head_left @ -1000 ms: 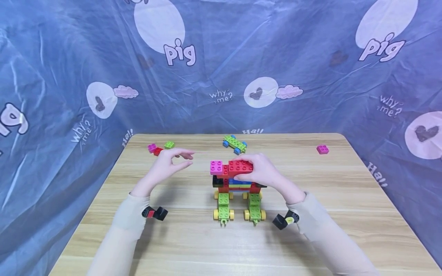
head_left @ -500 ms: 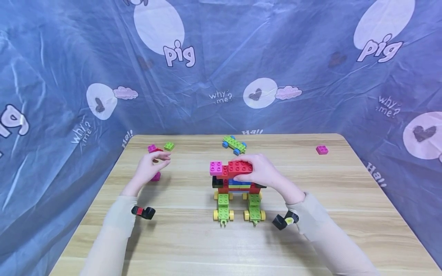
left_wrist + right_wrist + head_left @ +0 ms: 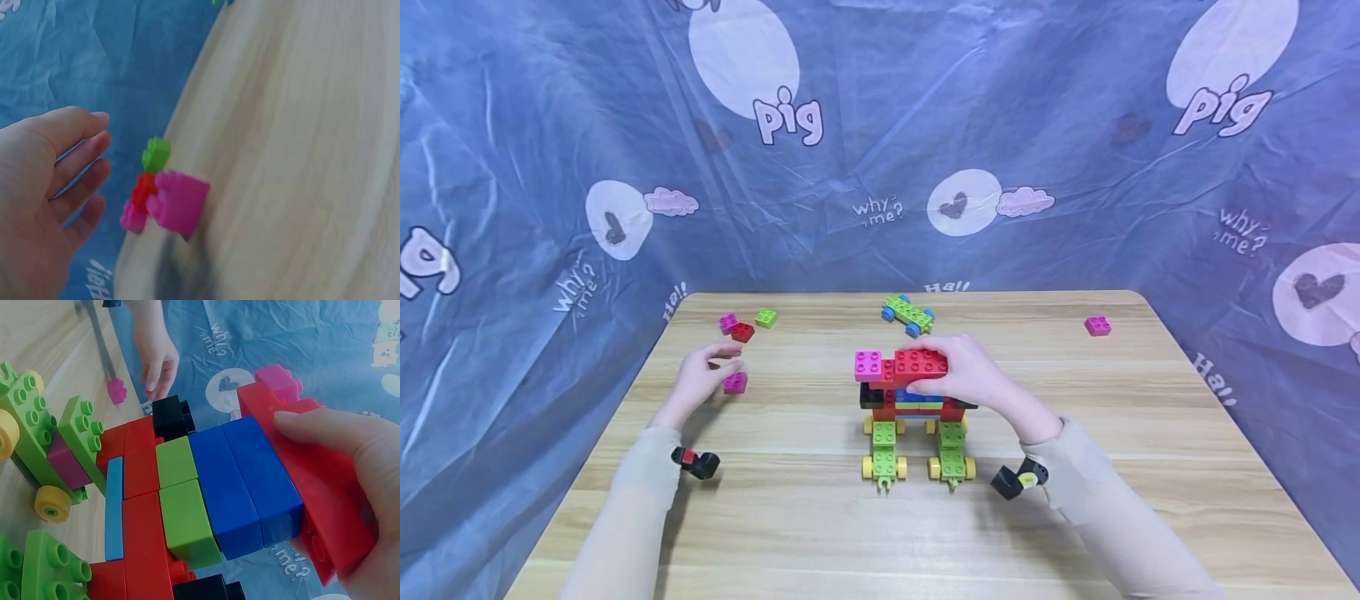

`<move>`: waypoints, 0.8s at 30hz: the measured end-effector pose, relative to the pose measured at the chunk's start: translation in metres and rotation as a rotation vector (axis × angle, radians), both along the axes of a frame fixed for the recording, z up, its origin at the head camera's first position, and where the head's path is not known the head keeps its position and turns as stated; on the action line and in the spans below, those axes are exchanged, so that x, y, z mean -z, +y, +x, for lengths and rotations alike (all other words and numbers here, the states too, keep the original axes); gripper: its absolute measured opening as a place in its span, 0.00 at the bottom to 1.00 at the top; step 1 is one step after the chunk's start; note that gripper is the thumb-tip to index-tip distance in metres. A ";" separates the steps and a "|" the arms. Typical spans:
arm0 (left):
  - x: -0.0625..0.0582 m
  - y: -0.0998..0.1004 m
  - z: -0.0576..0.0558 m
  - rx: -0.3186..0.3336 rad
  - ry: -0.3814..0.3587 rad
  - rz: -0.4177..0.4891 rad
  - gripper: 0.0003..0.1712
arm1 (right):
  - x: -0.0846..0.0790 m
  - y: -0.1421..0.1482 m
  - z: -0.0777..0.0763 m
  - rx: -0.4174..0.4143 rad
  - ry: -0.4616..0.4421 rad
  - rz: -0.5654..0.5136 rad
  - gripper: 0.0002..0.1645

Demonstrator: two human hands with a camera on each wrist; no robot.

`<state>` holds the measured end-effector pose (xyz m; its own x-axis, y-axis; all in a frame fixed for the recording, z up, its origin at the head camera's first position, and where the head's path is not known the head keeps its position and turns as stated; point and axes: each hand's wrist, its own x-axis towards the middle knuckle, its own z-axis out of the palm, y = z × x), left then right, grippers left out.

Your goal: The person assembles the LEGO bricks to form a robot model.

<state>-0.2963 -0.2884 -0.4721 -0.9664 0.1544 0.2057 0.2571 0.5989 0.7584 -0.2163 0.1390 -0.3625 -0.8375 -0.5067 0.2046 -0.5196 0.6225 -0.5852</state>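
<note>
My left hand [image 3: 700, 379] hovers at the left of the table with relaxed fingers, holding nothing. A magenta brick [image 3: 181, 203] lies just right of its fingertips. With my right hand [image 3: 966, 375] I grip the red bricks [image 3: 919, 362] at the top of a built block model [image 3: 917, 398]. The model stands on green wheeled bases [image 3: 883, 458] with yellow wheels. Its body has blue bricks [image 3: 240, 487], lime bricks [image 3: 184, 512] and black bricks [image 3: 170, 417] on the sides. A pink brick [image 3: 868, 365] sits on its top left end.
At the back left lie a red brick [image 3: 742, 332], a small magenta brick [image 3: 728, 322] and a lime brick [image 3: 766, 317]. Behind the model stands a lime car base [image 3: 908, 313] with blue wheels. Another magenta brick [image 3: 1097, 326] lies back right. A blue printed cloth surrounds the table's back.
My left hand has moved left and toward the table's left side, away from the model. The magenta brick beside it has come into view. My right hand keeps its grip on the model.
</note>
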 end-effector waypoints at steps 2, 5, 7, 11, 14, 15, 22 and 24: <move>0.004 -0.004 -0.001 -0.013 -0.035 0.004 0.23 | 0.000 0.000 0.000 0.001 0.000 -0.017 0.31; 0.010 -0.009 -0.002 -0.005 -0.104 0.010 0.28 | -0.001 0.000 0.001 0.000 0.006 -0.032 0.32; 0.013 -0.011 -0.001 0.023 -0.159 0.029 0.32 | 0.000 0.001 0.001 -0.010 0.014 -0.034 0.33; 0.020 -0.013 -0.001 0.090 -0.228 0.061 0.39 | -0.001 0.004 0.001 -0.045 0.025 -0.049 0.35; 0.024 -0.014 -0.002 0.117 -0.235 0.057 0.42 | -0.002 0.006 0.000 -0.071 0.016 -0.074 0.35; 0.025 -0.014 -0.002 0.122 -0.236 0.052 0.43 | -0.002 0.006 0.000 -0.079 0.012 -0.082 0.35; 0.032 -0.014 -0.002 0.132 -0.223 -0.039 0.48 | -0.004 0.005 -0.002 -0.101 0.010 -0.111 0.33; 0.032 -0.014 -0.002 0.142 -0.222 -0.048 0.47 | -0.006 0.003 -0.003 -0.111 0.025 -0.123 0.33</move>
<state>-0.2979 -0.3022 -0.5045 -0.9548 0.2964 -0.0197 0.1719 0.6054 0.7772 -0.2197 0.1424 -0.3569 -0.7717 -0.5655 0.2912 -0.5966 0.4849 -0.6394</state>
